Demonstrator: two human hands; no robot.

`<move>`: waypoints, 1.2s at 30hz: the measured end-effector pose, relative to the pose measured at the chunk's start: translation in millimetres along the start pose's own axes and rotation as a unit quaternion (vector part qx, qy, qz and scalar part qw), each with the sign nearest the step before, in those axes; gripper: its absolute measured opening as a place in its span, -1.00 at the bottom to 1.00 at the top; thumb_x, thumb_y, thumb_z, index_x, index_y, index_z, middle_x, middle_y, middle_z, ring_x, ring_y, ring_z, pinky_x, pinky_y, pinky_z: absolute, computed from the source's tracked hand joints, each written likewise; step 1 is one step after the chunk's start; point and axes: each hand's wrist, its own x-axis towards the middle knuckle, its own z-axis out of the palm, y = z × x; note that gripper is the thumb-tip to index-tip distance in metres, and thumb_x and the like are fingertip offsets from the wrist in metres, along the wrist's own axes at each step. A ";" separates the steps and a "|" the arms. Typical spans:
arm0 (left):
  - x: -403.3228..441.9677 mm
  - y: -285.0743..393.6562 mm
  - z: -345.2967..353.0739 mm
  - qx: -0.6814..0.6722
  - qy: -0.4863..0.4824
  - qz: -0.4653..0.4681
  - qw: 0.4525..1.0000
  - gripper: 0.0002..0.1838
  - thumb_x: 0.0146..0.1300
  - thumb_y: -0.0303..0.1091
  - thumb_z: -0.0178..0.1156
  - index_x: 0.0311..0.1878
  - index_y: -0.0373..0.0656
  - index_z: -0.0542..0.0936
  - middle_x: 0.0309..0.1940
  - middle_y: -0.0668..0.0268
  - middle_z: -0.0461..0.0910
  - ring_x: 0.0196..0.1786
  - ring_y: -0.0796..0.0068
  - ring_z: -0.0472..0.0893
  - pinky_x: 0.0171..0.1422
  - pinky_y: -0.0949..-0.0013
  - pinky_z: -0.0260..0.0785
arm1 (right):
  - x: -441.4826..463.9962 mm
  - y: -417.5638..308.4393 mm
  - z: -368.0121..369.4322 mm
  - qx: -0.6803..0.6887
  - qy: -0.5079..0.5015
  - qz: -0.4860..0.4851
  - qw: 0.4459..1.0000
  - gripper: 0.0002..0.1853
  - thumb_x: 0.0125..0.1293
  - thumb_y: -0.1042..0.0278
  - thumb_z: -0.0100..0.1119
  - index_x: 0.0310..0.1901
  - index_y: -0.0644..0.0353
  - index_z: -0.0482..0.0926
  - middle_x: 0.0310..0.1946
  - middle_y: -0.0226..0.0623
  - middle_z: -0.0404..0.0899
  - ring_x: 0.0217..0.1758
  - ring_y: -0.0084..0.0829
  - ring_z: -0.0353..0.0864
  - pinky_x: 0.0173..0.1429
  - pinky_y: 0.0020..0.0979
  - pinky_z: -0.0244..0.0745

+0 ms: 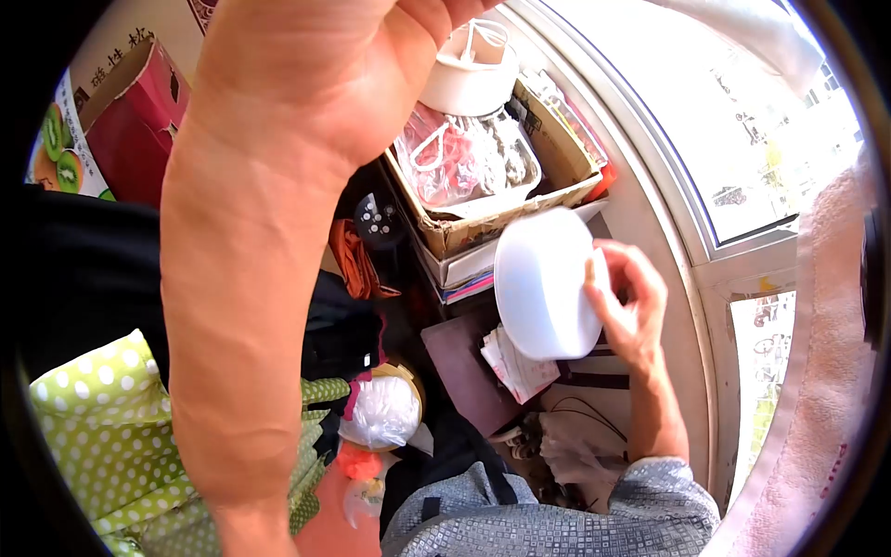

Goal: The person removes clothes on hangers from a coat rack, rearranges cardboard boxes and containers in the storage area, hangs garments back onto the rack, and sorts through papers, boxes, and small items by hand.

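Observation:
My right hand [633,302] grips a smooth white bowl [548,288] by its right side, thumb and fingers pinching its edge. The bowl is tilted on its side, in front of a cardboard box [473,238]. Very close to the camera, my left hand [362,88] is raised at the top, palm side showing; its fingers run out of the frame, so I cannot see whether they hold anything. Beyond that hand, a white round item with a cable [471,82] rests on the box's contents. A plastic tub [501,197] with pink and clear bags sits inside the box.
A window [715,130] and a pink towel [812,362] border the right side. Papers [520,369] lie on a dark panel [464,371] below the bowl. Green polka-dot cloth [97,418] is at lower left, near a round container with a white plastic bag [382,413]. A red box [139,130] stands upper left.

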 end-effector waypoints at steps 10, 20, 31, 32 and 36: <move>22.0 43.1 35.7 0.109 0.078 0.030 0.990 -0.66 0.45 -0.42 0.28 0.18 -0.40 0.52 0.04 0.13 0.65 0.09 0.38 0.70 0.24 0.34 0.61 | 295.5 -25.4 48.2 -0.170 0.119 -0.106 0.972 -0.26 0.24 -0.24 0.39 0.20 0.30 0.66 -0.28 -0.11 0.76 -0.27 -0.33 0.76 -0.13 -0.34 0.68; 21.8 39.8 17.3 0.087 0.147 -0.008 0.985 -0.70 0.51 -0.42 0.22 0.22 -0.33 0.61 0.14 0.22 0.68 0.20 0.45 0.67 0.31 0.35 0.53 | 380.5 7.9 125.3 -0.287 0.040 -0.187 0.939 -0.37 0.34 -0.06 0.34 0.20 0.36 0.60 0.04 0.06 0.72 0.12 -0.08 0.71 0.24 -0.11 0.60; 13.1 10.7 9.7 0.098 0.174 -0.003 0.980 -0.57 0.49 -0.37 0.26 0.35 -0.25 0.52 0.23 0.23 0.64 0.27 0.40 0.63 0.42 0.25 0.46 | 338.6 11.4 109.2 -0.318 0.043 -0.270 0.908 -0.54 0.42 0.12 0.24 0.10 0.40 0.61 0.05 0.11 0.69 0.16 0.05 0.66 0.28 -0.02 0.53; 10.8 8.0 6.9 0.099 0.171 -0.003 0.980 -0.57 0.49 -0.37 0.26 0.35 -0.25 0.52 0.23 0.23 0.64 0.27 0.40 0.63 0.42 0.25 0.46 | 326.5 15.3 104.1 -0.320 0.049 -0.285 0.902 -0.56 0.43 0.13 0.23 0.09 0.40 0.61 0.05 0.12 0.69 0.16 0.06 0.66 0.28 -0.01 0.52; -12.9 -12.0 -3.0 0.054 0.200 -0.023 0.978 -0.56 0.47 -0.43 0.28 0.37 -0.21 0.52 0.23 0.24 0.64 0.26 0.36 0.63 0.43 0.19 0.46 | 226.0 67.1 75.7 -0.243 0.069 -0.254 0.934 -0.59 0.47 0.20 0.21 0.17 0.35 0.58 0.14 0.05 0.64 0.25 0.01 0.59 0.35 -0.01 0.44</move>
